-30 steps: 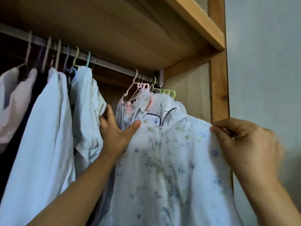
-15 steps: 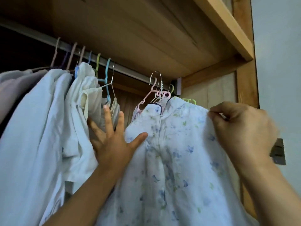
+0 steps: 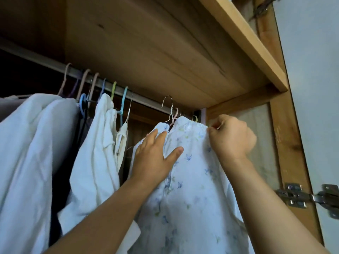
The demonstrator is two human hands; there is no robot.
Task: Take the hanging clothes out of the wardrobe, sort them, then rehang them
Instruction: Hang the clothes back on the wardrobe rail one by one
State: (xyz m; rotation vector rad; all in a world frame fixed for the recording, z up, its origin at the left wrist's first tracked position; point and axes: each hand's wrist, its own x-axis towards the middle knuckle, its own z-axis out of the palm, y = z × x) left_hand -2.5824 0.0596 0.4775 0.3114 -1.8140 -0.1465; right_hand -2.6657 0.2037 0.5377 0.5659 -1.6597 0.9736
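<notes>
Pale blue-grey painted wall [image 3: 311,88] fills right side. Silver metal cabinet hinge [image 3: 300,196] sits low on right, screwed to light wooden frame post [image 3: 286,143]. Second metal hinge [image 3: 260,8] at top right corner, partly cut off by picture edge. Pale translucent side panel [image 3: 260,153] lies left of post, just beside it.

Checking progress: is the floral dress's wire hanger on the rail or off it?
Off: the wire hanger's hook shows against the shelf, apparently clear of the rail.
</notes>
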